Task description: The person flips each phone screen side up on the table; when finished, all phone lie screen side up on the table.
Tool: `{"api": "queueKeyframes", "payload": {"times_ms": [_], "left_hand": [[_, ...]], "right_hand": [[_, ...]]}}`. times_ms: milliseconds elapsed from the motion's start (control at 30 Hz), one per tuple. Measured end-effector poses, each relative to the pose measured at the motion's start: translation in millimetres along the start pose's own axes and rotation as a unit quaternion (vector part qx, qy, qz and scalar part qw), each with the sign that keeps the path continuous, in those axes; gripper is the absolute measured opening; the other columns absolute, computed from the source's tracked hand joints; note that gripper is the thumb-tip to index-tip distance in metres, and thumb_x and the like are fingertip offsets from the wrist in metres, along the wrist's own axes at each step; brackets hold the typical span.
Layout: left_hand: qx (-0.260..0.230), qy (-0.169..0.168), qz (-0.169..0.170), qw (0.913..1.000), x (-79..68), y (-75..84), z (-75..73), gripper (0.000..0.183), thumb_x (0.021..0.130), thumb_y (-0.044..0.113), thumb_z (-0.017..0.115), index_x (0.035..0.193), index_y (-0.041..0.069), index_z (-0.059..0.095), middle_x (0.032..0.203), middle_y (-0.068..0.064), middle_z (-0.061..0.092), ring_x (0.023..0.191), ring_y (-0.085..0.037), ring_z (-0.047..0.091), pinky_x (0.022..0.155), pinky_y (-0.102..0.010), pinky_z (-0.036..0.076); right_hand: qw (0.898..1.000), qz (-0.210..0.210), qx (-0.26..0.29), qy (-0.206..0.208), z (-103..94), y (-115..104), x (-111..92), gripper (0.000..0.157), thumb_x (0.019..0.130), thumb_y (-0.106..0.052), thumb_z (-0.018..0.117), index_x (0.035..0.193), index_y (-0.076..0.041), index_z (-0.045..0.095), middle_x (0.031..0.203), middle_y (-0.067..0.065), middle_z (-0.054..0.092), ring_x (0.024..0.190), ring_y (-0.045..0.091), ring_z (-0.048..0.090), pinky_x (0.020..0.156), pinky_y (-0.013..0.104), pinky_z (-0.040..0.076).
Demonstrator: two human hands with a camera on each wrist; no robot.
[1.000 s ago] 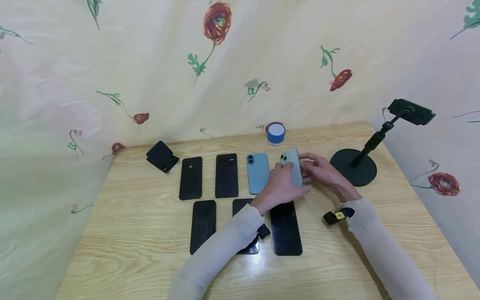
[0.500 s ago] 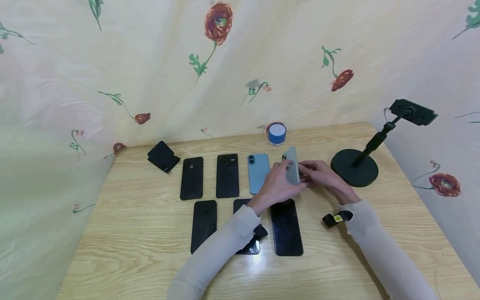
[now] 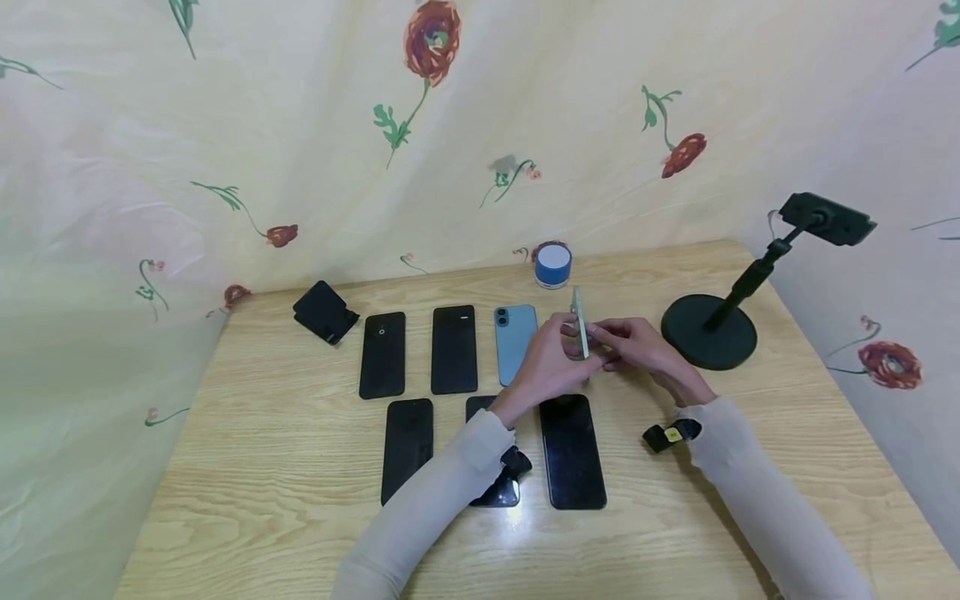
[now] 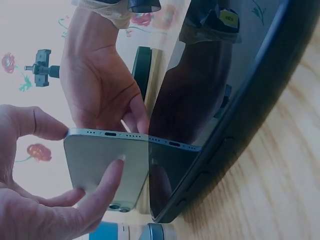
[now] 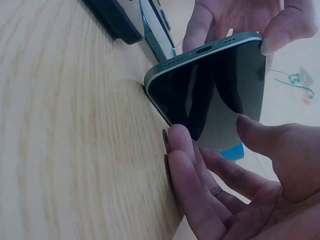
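Observation:
A pale green smartphone (image 3: 580, 323) stands on its long edge between both hands, seen nearly edge-on in the head view. My left hand (image 3: 551, 354) grips it, with the thumb at a bottom corner and fingers against its back (image 4: 97, 160) in the left wrist view. My right hand (image 3: 636, 340) holds it from the other side. In the right wrist view, the right thumb touches the dark screen (image 5: 225, 95) and the fingers meet the phone's lower long edge, close to the tabletop. A light blue smartphone (image 3: 515, 342) lies left of the hands; a black smartphone (image 3: 573, 454) lies in front.
Several more black phones lie in two rows, among them one phone (image 3: 453, 350) in the back row; the left forearm partly covers another (image 3: 497, 495). A blue round tub (image 3: 552, 265) stands behind, a black stand (image 3: 708, 333) at right, a black flat object (image 3: 324, 312) at back left.
The pale green smartphone has turned from showing its camera back to standing edge-on, shifting slightly left. Both hands have moved a little left with it.

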State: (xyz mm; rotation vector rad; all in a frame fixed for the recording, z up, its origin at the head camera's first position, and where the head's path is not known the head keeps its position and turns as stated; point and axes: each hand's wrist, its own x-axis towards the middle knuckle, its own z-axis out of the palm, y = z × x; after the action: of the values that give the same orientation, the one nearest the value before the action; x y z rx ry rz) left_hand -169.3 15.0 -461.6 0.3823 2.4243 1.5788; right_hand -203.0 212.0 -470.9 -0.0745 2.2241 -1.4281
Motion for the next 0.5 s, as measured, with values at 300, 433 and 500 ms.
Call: {"api": "queueKeyframes", "payload": {"times_ms": [300, 433, 500], "left_hand": [[-0.017, 0.017, -0.037, 0.999, 0.8, -3.8, -4.5, 0.061, 0.09, 0.015, 0.076, 0.145, 0.009, 0.049, 0.131, -0.01, 0.065, 0.104, -0.018, 0.071, 0.078, -0.023, 0.056], [-0.022, 0.015, -0.059, 0.9979, 1.3, -1.9, -8.7, 0.062, 0.088, 0.006, 0.075, 0.145, 0.008, 0.051, 0.126, -0.008, 0.065, 0.101, -0.016, 0.071, 0.08, -0.024, 0.056], [-0.024, 0.012, -0.063, 0.9976, 2.0, -2.0, -10.4, 0.062, 0.087, 0.004, 0.075, 0.145, 0.007, 0.053, 0.123, -0.008, 0.066, 0.101, -0.016, 0.07, 0.082, -0.024, 0.057]], "right_hand": [[1.0, 0.01, -0.017, 0.021, 1.9, -0.7, -0.5, 0.068, 0.104, -0.05, 0.059, 0.148, 0.002, 0.052, 0.134, 0.028, 0.066, 0.086, 0.014, 0.076, 0.077, 0.028, 0.062], [0.998, 0.004, -0.047, 0.042, 2.1, -1.4, -1.4, 0.068, 0.102, -0.05, 0.063, 0.146, 0.002, 0.054, 0.129, 0.027, 0.067, 0.087, 0.018, 0.075, 0.076, 0.029, 0.062], [0.997, 0.002, -0.063, 0.051, 1.7, -1.9, -2.1, 0.069, 0.101, -0.05, 0.065, 0.146, 0.001, 0.055, 0.124, 0.025, 0.067, 0.087, 0.019, 0.075, 0.075, 0.03, 0.062]]}}
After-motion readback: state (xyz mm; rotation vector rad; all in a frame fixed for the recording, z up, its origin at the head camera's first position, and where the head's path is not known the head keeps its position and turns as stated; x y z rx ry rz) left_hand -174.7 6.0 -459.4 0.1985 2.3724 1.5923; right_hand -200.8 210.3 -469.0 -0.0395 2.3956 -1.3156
